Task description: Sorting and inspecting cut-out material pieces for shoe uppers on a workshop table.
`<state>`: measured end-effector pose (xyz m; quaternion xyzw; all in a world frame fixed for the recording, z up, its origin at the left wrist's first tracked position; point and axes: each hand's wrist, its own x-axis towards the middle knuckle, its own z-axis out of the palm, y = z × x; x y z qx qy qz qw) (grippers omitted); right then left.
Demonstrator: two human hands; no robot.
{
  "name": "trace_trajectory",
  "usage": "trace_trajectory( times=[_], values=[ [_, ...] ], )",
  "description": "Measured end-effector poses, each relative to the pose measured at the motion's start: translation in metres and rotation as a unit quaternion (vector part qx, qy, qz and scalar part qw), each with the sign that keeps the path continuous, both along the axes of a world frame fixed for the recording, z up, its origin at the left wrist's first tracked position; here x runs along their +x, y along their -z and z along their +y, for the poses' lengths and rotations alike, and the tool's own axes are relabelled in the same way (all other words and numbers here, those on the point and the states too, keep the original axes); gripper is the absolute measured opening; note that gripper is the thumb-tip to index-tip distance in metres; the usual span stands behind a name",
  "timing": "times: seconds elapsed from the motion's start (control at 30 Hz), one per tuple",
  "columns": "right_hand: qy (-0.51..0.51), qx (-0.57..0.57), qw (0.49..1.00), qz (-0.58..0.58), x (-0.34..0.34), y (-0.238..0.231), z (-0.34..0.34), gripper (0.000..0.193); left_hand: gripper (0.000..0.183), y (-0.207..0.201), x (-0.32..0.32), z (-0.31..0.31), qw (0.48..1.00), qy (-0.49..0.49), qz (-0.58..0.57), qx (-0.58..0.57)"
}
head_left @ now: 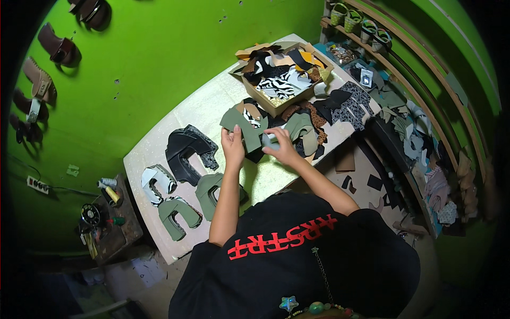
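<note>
Over the middle of the table, my left hand (232, 144) grips an olive-green cut piece (245, 127) by its left edge, thumb on top. My right hand (281, 148) is closed at the piece's right side, its fingers pinching a small greyish flap (270, 141); whether this belongs to the green piece, I cannot tell. Left of my left arm lie stacks of U-shaped cut pieces: black (183, 154), zebra-striped with white (158, 183), and olive green (178, 217). Another olive-green stack (208, 195) is partly hidden behind my left forearm.
A cardboard box (276, 106) full of mixed scraps stands at the table's back. Loose olive, brown and black scraps (304, 130) lie right of my hands. A wooden rack (425, 106) lines the right wall; a sewing machine or similar small device (90, 213) sits lower left.
</note>
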<state>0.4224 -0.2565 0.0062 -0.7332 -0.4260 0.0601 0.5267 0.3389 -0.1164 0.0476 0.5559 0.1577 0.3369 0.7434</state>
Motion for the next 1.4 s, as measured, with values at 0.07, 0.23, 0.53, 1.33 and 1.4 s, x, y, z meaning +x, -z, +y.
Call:
trace_trajectory(
  times=[0.07, 0.23, 0.53, 1.33, 1.4],
  values=[
    [-0.039, 0.013, 0.998, 0.050, -0.011, 0.009, 0.011, 0.050, 0.026, -0.002, -0.009, -0.001, 1.000, 0.010, 0.002, -0.025],
    [-0.146, -0.005, 0.981, 0.130, -0.023, 0.014, 0.035, 0.024, 0.029, -0.016, -0.037, 0.002, 0.989, -0.026, -0.023, -0.142],
    [-0.249, 0.012, 0.956, 0.158, -0.083, -0.024, 0.093, 0.057, 0.034, -0.024, -0.114, 0.039, 0.959, -0.040, -0.149, -0.238],
    [-0.392, -0.148, 0.894, 0.158, -0.206, -0.092, 0.248, 0.015, 0.029, -0.014, -0.334, 0.156, 0.979, -0.075, 0.165, -0.096],
    [-0.407, -0.160, 0.889, 0.137, -0.214, -0.094, 0.262, 0.013, 0.022, -0.010, -0.339, 0.169, 0.975, -0.094, 0.190, -0.058]
  ],
)
